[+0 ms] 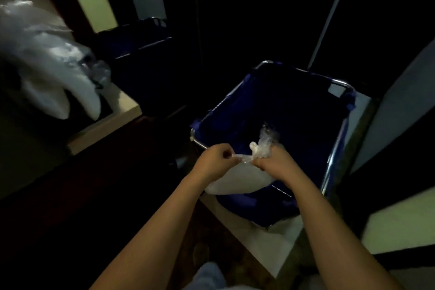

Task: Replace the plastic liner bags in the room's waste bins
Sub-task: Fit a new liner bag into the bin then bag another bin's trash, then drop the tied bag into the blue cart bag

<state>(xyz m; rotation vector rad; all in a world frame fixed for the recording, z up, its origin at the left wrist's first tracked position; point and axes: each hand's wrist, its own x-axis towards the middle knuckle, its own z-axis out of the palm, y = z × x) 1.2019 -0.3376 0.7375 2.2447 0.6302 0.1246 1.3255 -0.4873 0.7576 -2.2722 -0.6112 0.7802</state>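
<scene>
Dimly lit, the scene showed both hands working on a clear plastic bag [235, 183] above the near edge of a blue cart [282, 113] with a metal frame. Left hand [213, 160] had its fingers curled, pinching a thin twisted strand of the bag's neck. Right hand [274, 160] was clenched round the bunched top of the bag, crumpled plastic sticking up above the fist. The two hands sat close together, joined by the short stretched strand between them. The pale, full body of the bag hung beneath the hands, resting against the cart's near rim, partly inside the blue liner. What the bag held could not be made out.

At the far left, a large white bag [47, 59] lay blurred, on or just beside a pale ledge [122, 106]; which of the two could not be told. A second dark cart [138, 40] stood behind it, near a yellowish wall panel. Dark patterned floor lay under the forearms.
</scene>
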